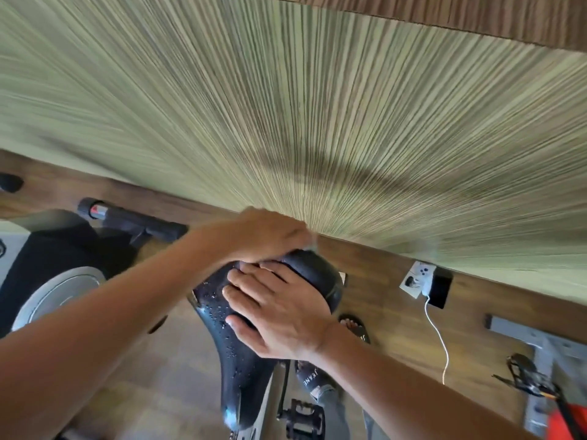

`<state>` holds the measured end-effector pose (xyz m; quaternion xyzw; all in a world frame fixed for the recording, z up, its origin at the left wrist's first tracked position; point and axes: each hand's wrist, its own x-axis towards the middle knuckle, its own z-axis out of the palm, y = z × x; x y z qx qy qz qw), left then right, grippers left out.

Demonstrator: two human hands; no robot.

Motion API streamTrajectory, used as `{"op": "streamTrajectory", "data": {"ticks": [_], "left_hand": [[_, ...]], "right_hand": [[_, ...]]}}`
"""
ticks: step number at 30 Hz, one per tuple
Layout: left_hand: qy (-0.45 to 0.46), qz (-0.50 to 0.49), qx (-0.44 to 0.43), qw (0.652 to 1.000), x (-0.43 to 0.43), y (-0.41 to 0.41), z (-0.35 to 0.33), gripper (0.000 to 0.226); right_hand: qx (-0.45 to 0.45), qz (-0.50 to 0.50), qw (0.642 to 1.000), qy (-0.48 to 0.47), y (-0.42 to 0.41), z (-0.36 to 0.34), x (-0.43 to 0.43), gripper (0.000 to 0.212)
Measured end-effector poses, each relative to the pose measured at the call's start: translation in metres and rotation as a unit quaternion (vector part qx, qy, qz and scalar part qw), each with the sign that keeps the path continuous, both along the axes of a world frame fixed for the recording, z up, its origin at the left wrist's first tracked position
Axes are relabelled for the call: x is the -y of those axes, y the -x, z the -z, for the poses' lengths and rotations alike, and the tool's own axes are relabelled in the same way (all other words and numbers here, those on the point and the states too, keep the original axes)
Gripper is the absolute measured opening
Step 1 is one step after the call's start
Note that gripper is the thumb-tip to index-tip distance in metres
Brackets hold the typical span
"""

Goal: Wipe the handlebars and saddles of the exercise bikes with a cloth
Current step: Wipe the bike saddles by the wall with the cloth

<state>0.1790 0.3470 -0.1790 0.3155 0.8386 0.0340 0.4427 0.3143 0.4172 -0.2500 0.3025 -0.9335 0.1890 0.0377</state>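
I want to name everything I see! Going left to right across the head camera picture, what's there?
Round silver flywheel disc → black wet bike saddle → white wall charger plug → grey metal floor bracket.

Saddle: black, beaded with water drops, nose toward the camera.
Right hand: lies flat on the saddle, fingers spread.
Left hand: curled over the saddle's rear edge; a pale cloth barely shows beneath it, blurred.
Pedal: black, below the saddle.
Wall: green, ribbed.
Cable: white, hanging from a socket.
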Motion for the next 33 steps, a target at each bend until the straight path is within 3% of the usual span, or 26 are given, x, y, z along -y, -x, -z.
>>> {"op": "streamTrajectory", "data": {"ticks": [3, 6, 8, 12, 16, 21, 24, 26, 27, 29, 31, 33], "left_hand": [[-0.030, -0.133, -0.086, 0.987, 0.051, -0.002, 0.031, 0.063], [-0.027, -0.287, -0.205, 0.935, 0.077, -0.031, 0.033, 0.047], [-0.031, -0.401, -0.273, 0.874, 0.075, -0.053, 0.035, 0.040], [-0.068, -0.606, -0.346, 0.713, 0.061, -0.095, 0.046, 0.047], [-0.099, -0.754, -0.270, 0.591, 0.039, -0.140, 0.045, 0.055], [-0.045, -0.791, -0.159, 0.589, 0.042, -0.184, 0.043, 0.055], [-0.125, -0.808, -0.235, 0.526, 0.058, -0.195, 0.029, 0.043], [-0.226, -0.802, -0.279, 0.478, 0.060, -0.196, 0.007, 0.036], [-0.291, -0.803, -0.246, 0.458, 0.059, -0.195, -0.005, 0.035], [-0.401, -0.811, -0.086, 0.417, 0.053, -0.189, -0.024, 0.039], [-0.441, -0.806, 0.070, 0.389, 0.046, -0.180, -0.037, 0.042], [-0.439, -0.797, 0.181, 0.374, 0.039, -0.170, -0.046, 0.033]], "right_hand": [[-0.001, 0.003, 1.000, 0.003, 0.001, 0.000, 0.000, 0.036], [-0.012, 0.007, 1.000, 0.016, 0.000, -0.001, 0.001, 0.032], [-0.023, 0.007, 1.000, 0.019, 0.001, -0.003, 0.002, 0.029], [-0.050, 0.015, 0.998, 0.031, 0.004, -0.004, 0.001, 0.023], [-0.065, 0.019, 0.997, 0.026, 0.002, -0.001, 0.002, 0.023], [-0.041, 0.036, 0.996, 0.068, 0.002, -0.002, 0.004, 0.022], [0.067, 0.076, 0.982, 0.162, 0.002, -0.015, 0.002, 0.022], [0.183, 0.123, 0.932, 0.288, 0.001, -0.029, 0.003, 0.019], [0.236, 0.151, 0.896, 0.345, 0.000, -0.038, 0.003, 0.016], [0.330, 0.194, 0.812, 0.440, -0.001, -0.055, 0.005, 0.013], [0.453, 0.205, 0.684, 0.534, 0.000, -0.067, 0.005, 0.027], [0.560, 0.181, 0.546, 0.596, -0.002, -0.071, -0.003, 0.059]]}}
